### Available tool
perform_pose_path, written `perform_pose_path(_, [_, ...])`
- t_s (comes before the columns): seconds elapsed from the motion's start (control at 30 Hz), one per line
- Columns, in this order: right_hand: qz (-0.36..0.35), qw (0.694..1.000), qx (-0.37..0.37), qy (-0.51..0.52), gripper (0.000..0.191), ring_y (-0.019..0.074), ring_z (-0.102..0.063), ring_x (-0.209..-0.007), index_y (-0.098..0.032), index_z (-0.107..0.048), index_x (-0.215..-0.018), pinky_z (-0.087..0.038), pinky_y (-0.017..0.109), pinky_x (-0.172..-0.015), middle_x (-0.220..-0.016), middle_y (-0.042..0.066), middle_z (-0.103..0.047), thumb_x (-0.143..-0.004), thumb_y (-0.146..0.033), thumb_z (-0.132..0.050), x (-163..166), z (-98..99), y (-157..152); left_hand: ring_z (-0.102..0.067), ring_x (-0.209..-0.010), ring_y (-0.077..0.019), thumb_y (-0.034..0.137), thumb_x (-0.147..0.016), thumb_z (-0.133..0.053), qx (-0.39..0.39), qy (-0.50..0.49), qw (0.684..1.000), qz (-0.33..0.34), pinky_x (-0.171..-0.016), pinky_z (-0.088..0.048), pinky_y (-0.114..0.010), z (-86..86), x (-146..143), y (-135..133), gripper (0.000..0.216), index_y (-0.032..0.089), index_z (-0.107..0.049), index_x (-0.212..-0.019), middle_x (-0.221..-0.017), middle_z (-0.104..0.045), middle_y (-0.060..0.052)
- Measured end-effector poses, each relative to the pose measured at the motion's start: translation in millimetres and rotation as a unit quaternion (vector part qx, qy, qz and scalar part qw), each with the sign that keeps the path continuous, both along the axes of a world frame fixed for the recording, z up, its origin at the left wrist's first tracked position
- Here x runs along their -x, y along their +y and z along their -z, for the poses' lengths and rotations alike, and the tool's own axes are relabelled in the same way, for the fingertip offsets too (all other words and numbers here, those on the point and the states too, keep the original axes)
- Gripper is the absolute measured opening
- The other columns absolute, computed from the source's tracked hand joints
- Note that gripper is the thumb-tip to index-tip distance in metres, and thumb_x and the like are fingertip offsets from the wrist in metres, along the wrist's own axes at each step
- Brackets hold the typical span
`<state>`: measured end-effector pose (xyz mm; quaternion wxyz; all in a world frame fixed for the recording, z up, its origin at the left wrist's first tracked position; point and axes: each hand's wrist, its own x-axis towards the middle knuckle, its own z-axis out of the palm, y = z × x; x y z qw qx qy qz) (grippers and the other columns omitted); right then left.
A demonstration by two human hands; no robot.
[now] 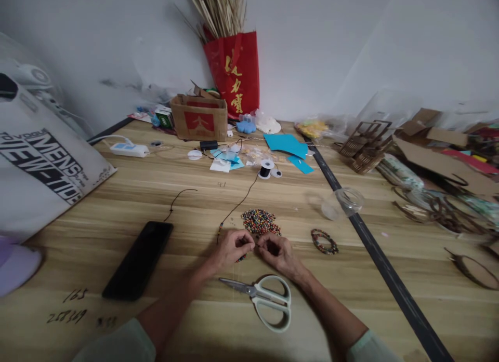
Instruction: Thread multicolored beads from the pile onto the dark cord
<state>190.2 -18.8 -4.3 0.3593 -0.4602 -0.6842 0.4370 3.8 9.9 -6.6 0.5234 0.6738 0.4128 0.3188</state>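
My left hand (233,247) is closed in a pinch on a beaded cord. A few of its beads (241,258) hang below the fingers. Beside it my right hand (279,252) is also pinched, fingertips almost touching the left ones; what it holds is too small to make out. Just behind both hands lies a pile of small multicoloured beads (259,221). A thin black cord (242,200) runs from a spool (265,168) to the left hand, with a few beads threaded near it. Scissors (268,299) with pale green handles lie slightly apart in front of the hands.
A finished-looking beaded bracelet (324,241) lies right of the hands. To the left are a black phone (138,260) and a short black cord (171,209). A clear tape roll (350,200), blue sheets (286,145), a cardboard box (199,117) and a red bag (234,66) stand farther back.
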Motion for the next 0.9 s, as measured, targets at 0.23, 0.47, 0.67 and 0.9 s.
perform_pose_path(0.23, [-0.006,1.000,-0.006,-0.004,0.012,0.0092,-0.043,-0.054,-0.016,-0.059,-0.079,-0.032,0.020,-0.049,-0.065,-0.001,-0.052,-0.082,-0.027,-0.060,-1.2,1.8,0.8,-0.051,-0.059,-0.0113,0.026,-0.073,-0.059,-0.009,0.007,1.000,-0.008,-0.055,-0.040,-0.020,0.0,-1.1,-2.5,0.014,0.013,-0.062,-0.068,-0.061,-0.057,0.000])
perform_pose_path(0.47, [-0.007,1.000,-0.001,0.009,0.011,0.0094,-0.044,-0.055,-0.016,-0.058,-0.079,-0.033,0.020,-0.050,-0.064,-0.001,-0.053,-0.081,-0.026,-0.060,-1.7,2.3,2.5,-0.051,-0.058,-0.0114,0.026,-0.075,-0.058,-0.006,0.020,1.000,-0.004,-0.054,-0.040,-0.020,-1.8,-1.8,-3.5,0.014,0.014,-0.062,-0.069,-0.061,-0.056,0.000])
perform_pose_path(0.67, [-0.001,1.000,-0.012,0.009,0.011,0.0091,-0.044,-0.054,-0.016,-0.060,-0.079,-0.033,0.019,-0.049,-0.064,-0.002,-0.054,-0.081,-0.026,-0.061,-2.6,5.4,4.2,-0.053,-0.060,-0.0120,0.023,-0.075,-0.057,-0.029,0.047,0.998,-0.007,-0.056,-0.041,-0.020,-2.1,-1.9,-2.6,0.012,0.015,-0.063,-0.068,-0.063,-0.060,-0.001])
perform_pose_path(0.9, [-0.006,1.000,0.009,0.023,0.013,0.0091,-0.044,-0.055,-0.016,-0.059,-0.079,-0.033,0.020,-0.049,-0.064,-0.001,-0.053,-0.081,-0.028,-0.061,-3.7,5.1,3.4,-0.055,-0.062,-0.0130,0.019,-0.076,-0.057,-0.057,0.062,0.996,-0.010,-0.059,-0.042,-0.022,-0.5,-3.5,-5.1,0.009,0.015,-0.063,-0.071,-0.063,-0.061,0.000])
